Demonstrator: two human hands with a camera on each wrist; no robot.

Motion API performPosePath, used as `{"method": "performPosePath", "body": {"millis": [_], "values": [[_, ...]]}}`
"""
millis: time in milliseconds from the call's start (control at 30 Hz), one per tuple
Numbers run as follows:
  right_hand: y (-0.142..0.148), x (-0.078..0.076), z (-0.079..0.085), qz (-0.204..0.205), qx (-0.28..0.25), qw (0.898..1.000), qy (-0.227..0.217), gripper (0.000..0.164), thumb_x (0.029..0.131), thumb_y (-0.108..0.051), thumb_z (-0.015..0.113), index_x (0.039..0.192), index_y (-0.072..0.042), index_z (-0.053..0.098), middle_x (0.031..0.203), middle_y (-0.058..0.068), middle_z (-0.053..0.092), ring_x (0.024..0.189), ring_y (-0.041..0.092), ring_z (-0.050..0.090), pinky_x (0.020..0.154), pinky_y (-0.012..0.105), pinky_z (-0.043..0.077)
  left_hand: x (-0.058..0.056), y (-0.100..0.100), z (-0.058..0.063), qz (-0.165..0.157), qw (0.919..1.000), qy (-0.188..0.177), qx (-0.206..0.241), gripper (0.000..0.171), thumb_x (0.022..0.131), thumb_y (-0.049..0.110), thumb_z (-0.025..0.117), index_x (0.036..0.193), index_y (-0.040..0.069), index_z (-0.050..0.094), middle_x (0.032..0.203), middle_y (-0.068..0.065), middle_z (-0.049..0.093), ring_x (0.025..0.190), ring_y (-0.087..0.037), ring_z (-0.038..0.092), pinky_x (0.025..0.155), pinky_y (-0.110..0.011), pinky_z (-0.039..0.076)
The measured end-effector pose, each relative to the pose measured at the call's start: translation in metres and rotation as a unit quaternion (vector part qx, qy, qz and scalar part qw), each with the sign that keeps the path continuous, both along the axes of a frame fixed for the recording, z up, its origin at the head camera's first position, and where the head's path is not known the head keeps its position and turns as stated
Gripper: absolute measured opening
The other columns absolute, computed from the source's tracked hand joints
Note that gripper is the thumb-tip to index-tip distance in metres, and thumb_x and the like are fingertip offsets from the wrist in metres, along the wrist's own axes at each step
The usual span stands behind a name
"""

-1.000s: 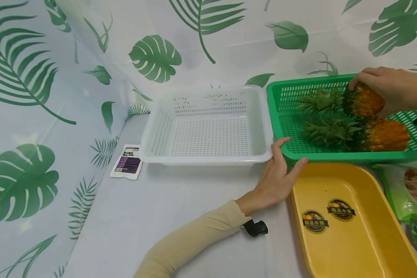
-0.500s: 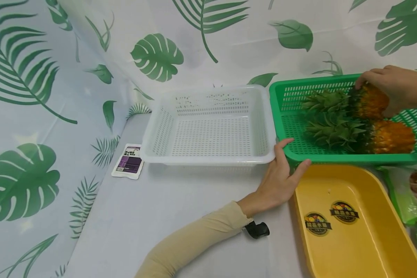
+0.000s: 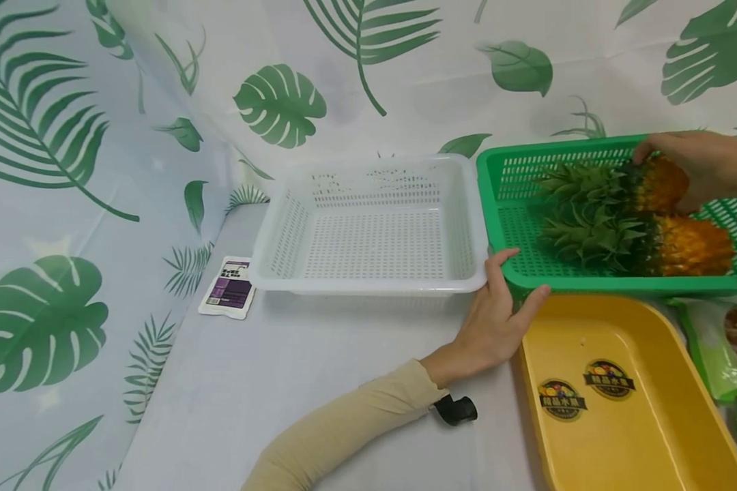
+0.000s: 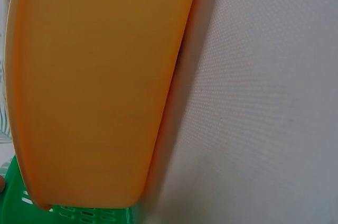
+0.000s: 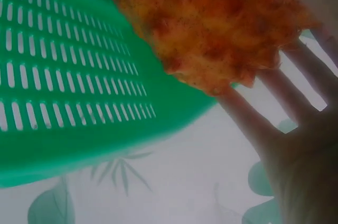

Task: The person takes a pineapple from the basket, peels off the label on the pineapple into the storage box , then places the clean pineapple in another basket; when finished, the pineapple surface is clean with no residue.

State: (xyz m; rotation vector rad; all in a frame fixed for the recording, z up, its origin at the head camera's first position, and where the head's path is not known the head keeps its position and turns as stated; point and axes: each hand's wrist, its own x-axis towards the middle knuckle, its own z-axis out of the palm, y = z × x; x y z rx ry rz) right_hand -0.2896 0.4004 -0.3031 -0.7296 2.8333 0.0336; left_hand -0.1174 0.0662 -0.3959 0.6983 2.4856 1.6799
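Observation:
In the head view, two pineapples lie side by side in a green basket [image 3: 516, 281], leafy crowns to the left. My right hand [image 3: 712, 164] grips the back pineapple [image 3: 663, 184] from above, around its orange body. The right wrist view shows fingers [image 5: 245, 115] spread against that pineapple's rough skin. The front pineapple [image 3: 694, 245] lies beside it, nearer me. At the basket's near left corner, my left hand [image 3: 491, 331] holds the rim, index fingertip over the edge and thumb apart from it; its other fingers are hidden.
A white basket [image 3: 368, 285] with nothing in it stands left of the green one. A yellow tray [image 3: 626, 436] with two round stickers lies in front. Green bags [image 3: 718, 368] sit at the right, and a purple-and-white packet [image 3: 230, 290] lies at the left.
The hands keep their places, the right one on the back pineapple and the left one at the basket's corner. The view has shifted slightly.

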Motion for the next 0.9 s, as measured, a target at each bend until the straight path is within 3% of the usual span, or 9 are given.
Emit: {"method": "performPosePath", "body": {"millis": [100,167,267,367,500,633,700,767,900], "values": [[-0.0005,-0.0007,-0.0028,-0.007,0.003,1.000,-0.007,0.095,0.054,0.012,0.096,0.128,0.014,0.037,0.122,0.040,0.047,0.095,0.049,0.056,0.075,0.058,0.055,0.0011,-0.0002,-0.0015,0.000,1.0000,0.003,0.002,0.061,0.112,0.038,0.046,0.160,0.016,0.014,0.120,-0.021,0.065,0.136,-0.017,0.052,0.117,-0.030,0.037],[-0.0010,-0.0012,-0.0040,-0.008,0.004,1.000,-0.016,0.093,0.056,0.015,0.093,0.129,0.014,0.036,0.125,0.040,0.045,0.100,0.052,0.054,0.077,0.060,0.054,0.0018,-0.0006,-0.0021,-0.001,1.0000,0.005,0.003,0.061,0.112,0.038,0.046,0.160,0.015,0.014,0.095,-0.014,0.065,0.119,-0.016,0.060,0.114,-0.028,0.039],[-0.0013,-0.0014,-0.0050,-0.006,0.006,1.000,-0.021,0.091,0.057,0.018,0.090,0.129,0.014,0.035,0.126,0.041,0.044,0.102,0.055,0.053,0.076,0.058,0.055,0.0023,-0.0005,-0.0022,-0.004,0.9999,0.011,0.003,0.062,0.112,0.038,0.046,0.160,0.014,0.014,0.079,-0.009,0.058,0.109,-0.016,0.061,0.113,-0.027,0.039],[-0.0025,-0.0010,-0.0050,-0.005,-0.002,1.000,-0.024,0.091,0.058,0.023,0.087,0.132,0.016,0.036,0.128,0.043,0.042,0.105,0.058,0.050,0.073,0.056,0.056,0.0023,-0.0002,-0.0016,-0.004,0.9999,0.014,0.004,0.062,0.112,0.039,0.045,0.160,0.014,0.014,0.104,-0.019,0.068,0.125,-0.019,0.058,0.116,-0.030,0.037],[-0.0061,0.0000,-0.0036,0.006,0.004,1.000,-0.009,0.089,0.056,0.025,0.085,0.133,0.016,0.041,0.127,0.044,0.044,0.105,0.060,0.050,0.072,0.057,0.056,0.0015,-0.0004,-0.0010,0.001,0.9998,0.018,0.004,0.061,0.112,0.039,0.045,0.160,0.015,0.014,0.134,-0.030,0.060,0.144,-0.023,0.046,0.119,-0.032,0.035],[-0.0087,-0.0005,-0.0027,0.022,0.024,0.999,0.003,0.085,0.056,0.024,0.086,0.131,0.015,0.047,0.121,0.043,0.047,0.100,0.058,0.053,0.069,0.056,0.057,0.0008,-0.0009,-0.0021,0.000,0.9998,0.021,0.002,0.061,0.112,0.039,0.045,0.160,0.015,0.014,0.116,-0.025,0.067,0.139,-0.021,0.051,0.118,-0.030,0.036],[-0.0091,-0.0011,-0.0031,0.026,0.031,0.999,0.003,0.084,0.056,0.024,0.086,0.131,0.015,0.050,0.120,0.042,0.049,0.100,0.057,0.054,0.069,0.055,0.057,0.0006,-0.0007,-0.0031,0.000,0.9998,0.022,0.001,0.061,0.112,0.038,0.045,0.160,0.014,0.015,0.116,-0.023,0.067,0.138,-0.020,0.052,0.117,-0.029,0.037],[-0.0090,-0.0020,-0.0037,0.029,0.033,0.999,0.001,0.083,0.056,0.025,0.084,0.131,0.015,0.050,0.120,0.042,0.049,0.100,0.057,0.054,0.068,0.054,0.057,0.0003,-0.0004,-0.0040,-0.001,0.9998,0.020,0.000,0.061,0.112,0.038,0.046,0.160,0.014,0.015,0.099,-0.018,0.066,0.131,-0.018,0.056,0.116,-0.028,0.038],[-0.0059,-0.0013,-0.0056,0.022,0.028,0.999,0.002,0.084,0.057,0.025,0.083,0.133,0.013,0.050,0.123,0.044,0.048,0.100,0.058,0.054,0.064,0.051,0.057,0.0002,-0.0003,-0.0056,-0.001,0.9999,0.015,0.000,0.062,0.112,0.038,0.046,0.160,0.015,0.015,0.103,-0.019,0.067,0.131,-0.018,0.056,0.115,-0.028,0.038]]}}
